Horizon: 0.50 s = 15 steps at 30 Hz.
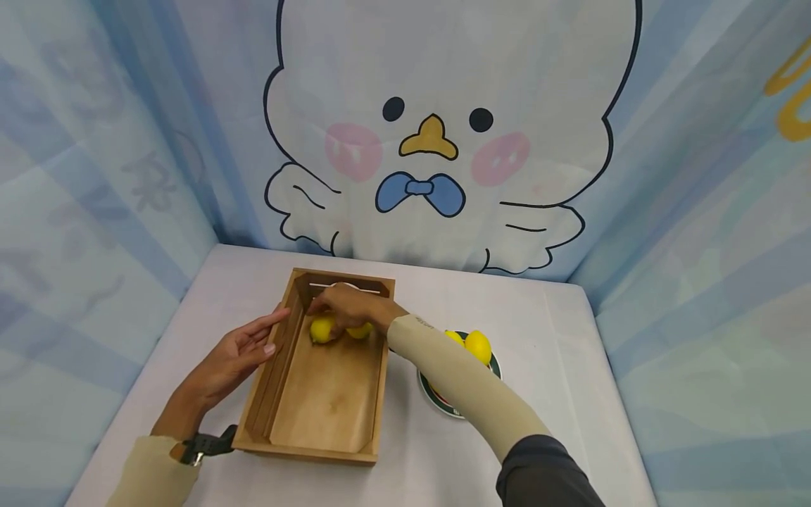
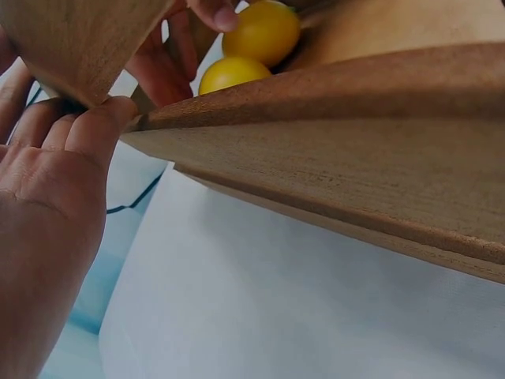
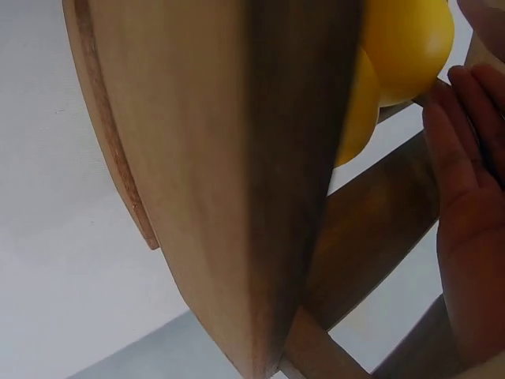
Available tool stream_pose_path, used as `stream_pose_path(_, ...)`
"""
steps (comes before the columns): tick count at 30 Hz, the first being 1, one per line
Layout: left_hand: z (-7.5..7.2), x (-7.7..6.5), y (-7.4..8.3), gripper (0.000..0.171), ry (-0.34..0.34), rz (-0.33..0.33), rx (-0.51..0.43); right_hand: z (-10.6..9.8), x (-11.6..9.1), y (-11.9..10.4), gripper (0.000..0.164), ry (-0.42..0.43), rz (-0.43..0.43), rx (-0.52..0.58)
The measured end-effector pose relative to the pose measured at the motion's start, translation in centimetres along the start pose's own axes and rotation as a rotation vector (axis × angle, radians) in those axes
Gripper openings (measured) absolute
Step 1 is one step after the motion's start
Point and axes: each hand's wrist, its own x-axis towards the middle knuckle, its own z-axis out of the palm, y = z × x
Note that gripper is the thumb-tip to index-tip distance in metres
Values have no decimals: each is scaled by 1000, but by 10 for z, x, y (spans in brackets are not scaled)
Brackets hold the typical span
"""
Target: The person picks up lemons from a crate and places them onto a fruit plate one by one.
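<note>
On the white-covered table, the right hand, fingers loosely extended, is at two lemons inside a wooden box, the left hand rests straight-fingered against its left side, and a plate bearing lemons stands right.

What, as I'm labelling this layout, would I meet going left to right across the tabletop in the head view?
Left sleeve → left hand → wooden crate → plate with yellow fruit on it.
</note>
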Motion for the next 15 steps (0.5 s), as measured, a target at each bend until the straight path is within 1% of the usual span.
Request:
stream_pose_path(7,1,0,2,65,9,-6,8,2,-1,0,59,2,7,-16)
stream_pose_path(15,1,1,3,65,17,-19,20,5,-1,-1,55,-2,18,-19)
